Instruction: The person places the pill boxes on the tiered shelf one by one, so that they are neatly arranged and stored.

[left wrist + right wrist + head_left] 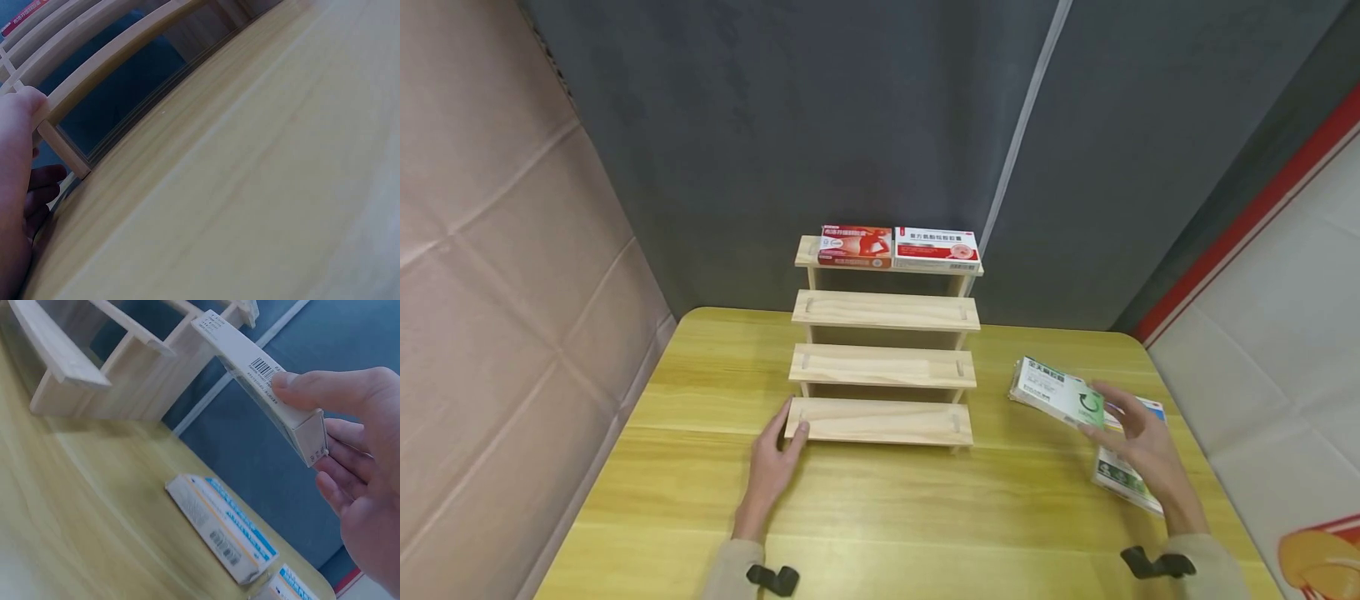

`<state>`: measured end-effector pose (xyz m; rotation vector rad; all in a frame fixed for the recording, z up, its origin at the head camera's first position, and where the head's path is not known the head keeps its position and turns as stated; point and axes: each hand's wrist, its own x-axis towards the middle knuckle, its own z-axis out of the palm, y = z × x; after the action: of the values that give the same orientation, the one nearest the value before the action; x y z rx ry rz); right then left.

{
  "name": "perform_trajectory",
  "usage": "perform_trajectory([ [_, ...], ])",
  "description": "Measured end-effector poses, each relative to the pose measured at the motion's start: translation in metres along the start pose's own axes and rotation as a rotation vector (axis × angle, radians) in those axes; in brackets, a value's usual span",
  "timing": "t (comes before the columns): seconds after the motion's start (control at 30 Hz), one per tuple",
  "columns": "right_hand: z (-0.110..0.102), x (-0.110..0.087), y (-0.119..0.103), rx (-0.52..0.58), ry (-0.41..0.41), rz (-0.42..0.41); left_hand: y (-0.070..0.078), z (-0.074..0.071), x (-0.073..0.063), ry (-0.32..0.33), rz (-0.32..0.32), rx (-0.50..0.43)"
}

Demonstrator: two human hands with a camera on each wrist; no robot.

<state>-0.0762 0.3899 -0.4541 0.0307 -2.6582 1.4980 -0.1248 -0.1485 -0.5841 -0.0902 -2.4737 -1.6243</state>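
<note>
The right hand, thumb and fingers partly spread, pinches one end of a box above the table, right of the rack. Its long axis slants, free end pointing far left. Box: flat, rectangular, printed white and green. Rack: pale grained wood, four-stepped. The left hand grips its lowest left end, thumb on top.

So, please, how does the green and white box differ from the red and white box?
Colour: the green and white box has a green end, while the red and white box has a red band.
Place: the green one is held in the air by the right grip; the red one rests atop the wooden stand.
Both are flat, printed boxes.
</note>
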Motion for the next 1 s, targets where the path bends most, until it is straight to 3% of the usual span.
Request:
perform_trajectory([
  [0.1, 0.000, 0.002, -0.006, -0.012, -0.002, 0.022, -0.001, 0.000, 0.000, -0.002, 0.002, 0.000],
  [0.33, 0.003, 0.010, -0.014, 0.022, 0.011, -0.047, -0.001, 0.000, 0.000, -0.008, -0.003, 0.005],
  [1.0, 0.019, 0.028, -0.045, 0.011, 0.027, -0.072, 0.001, 0.000, 0.000, -0.016, -0.024, 0.005],
])
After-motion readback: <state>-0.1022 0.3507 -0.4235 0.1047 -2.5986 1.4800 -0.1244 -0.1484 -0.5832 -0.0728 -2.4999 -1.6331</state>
